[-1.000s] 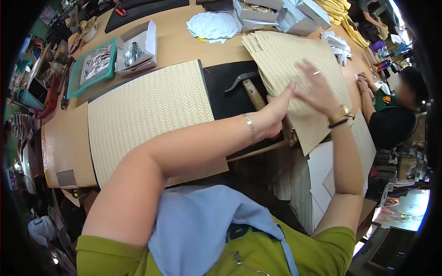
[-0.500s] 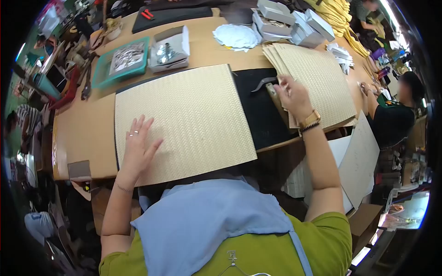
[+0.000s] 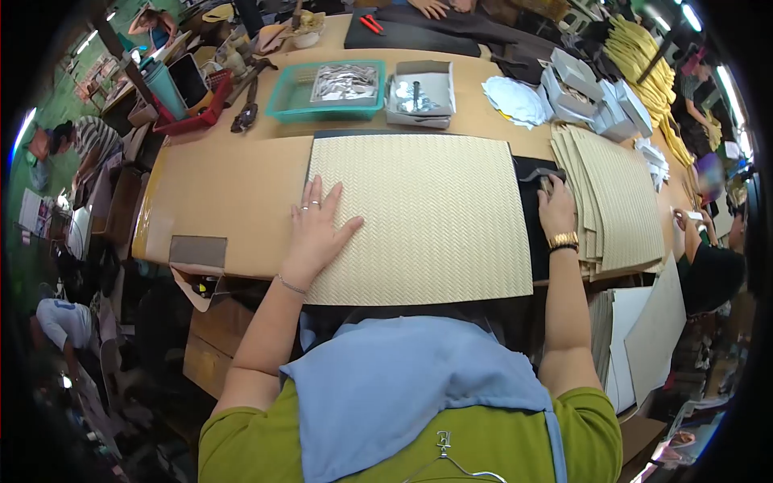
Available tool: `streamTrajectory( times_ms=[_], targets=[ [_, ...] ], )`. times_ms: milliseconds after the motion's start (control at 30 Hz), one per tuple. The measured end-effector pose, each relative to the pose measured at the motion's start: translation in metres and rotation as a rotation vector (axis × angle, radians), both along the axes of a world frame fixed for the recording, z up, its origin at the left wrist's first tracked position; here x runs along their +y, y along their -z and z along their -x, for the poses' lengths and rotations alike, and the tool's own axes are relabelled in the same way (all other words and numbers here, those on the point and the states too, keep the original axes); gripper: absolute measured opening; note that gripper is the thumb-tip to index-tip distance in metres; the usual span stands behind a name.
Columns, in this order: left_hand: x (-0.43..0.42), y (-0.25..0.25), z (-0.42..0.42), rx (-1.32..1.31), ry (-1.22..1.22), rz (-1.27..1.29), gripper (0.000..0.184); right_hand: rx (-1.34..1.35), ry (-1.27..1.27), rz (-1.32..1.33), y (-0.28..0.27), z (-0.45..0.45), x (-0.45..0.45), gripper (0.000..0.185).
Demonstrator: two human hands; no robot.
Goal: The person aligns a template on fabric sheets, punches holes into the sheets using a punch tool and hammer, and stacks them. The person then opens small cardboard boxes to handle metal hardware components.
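A cream sheet with a woven herringbone surface [image 3: 427,225] lies on a black mat [image 3: 527,211] at the table's front. My left hand [image 3: 318,225] rests flat on the sheet's left part, fingers spread. To the sheet's right, my right hand [image 3: 556,211] is closed around the handle of a hammer [image 3: 541,172] with a thin, curved dark metal head. Most of its handle is hidden under the fingers. Close by on the right is a stack of similar woven sheets [image 3: 624,201], its edges fanned unevenly.
Behind the sheet are a teal plastic tray [image 3: 282,101] with a silvery packet and a white box [image 3: 420,119] of small items. White round pieces [image 3: 515,101], grey boxes [image 3: 572,88] and red-handled pliers [image 3: 372,24] are farther back. A co-worker [image 3: 708,262] sits at the right.
My right hand has come down from above the tool and closed on the hammer's handle. The view has turned left. My left hand still lies on the sheet.
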State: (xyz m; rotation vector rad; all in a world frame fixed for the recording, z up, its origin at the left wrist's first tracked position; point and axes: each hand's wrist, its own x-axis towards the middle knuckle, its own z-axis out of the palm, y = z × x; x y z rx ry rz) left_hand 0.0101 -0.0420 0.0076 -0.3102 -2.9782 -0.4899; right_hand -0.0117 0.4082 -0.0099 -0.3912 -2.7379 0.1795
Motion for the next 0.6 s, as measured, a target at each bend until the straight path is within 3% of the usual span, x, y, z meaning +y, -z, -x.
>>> streamTrajectory(
  times_ms=[100,200,300,433,533,600],
  targets=[
    [-0.014,0.011,0.011,0.009,-0.061,-0.171,0.067,0.169,-0.167,0.015,-0.018,-0.007,-0.021,0.037],
    [-0.017,0.009,0.011,0.047,-0.058,-0.149,0.064,-0.002,-0.439,0.083,-0.025,-0.027,-0.048,0.054],
    [-0.016,-0.003,0.008,0.039,-0.059,-0.081,0.062,-0.223,-0.321,0.303,-0.009,-0.040,-0.071,0.067],
    [-0.025,-0.005,0.030,0.026,-0.008,-0.072,0.060,-0.277,-0.268,0.203,-0.014,-0.045,-0.082,0.069],
    [-0.042,0.005,0.084,0.107,-0.057,-0.088,0.063,-0.297,-0.272,0.182,-0.015,-0.050,-0.085,0.070],
    [-0.052,0.005,0.133,0.339,-0.066,0.083,0.067,-0.319,-0.271,0.189,-0.023,-0.050,-0.086,0.071]
  ],
)
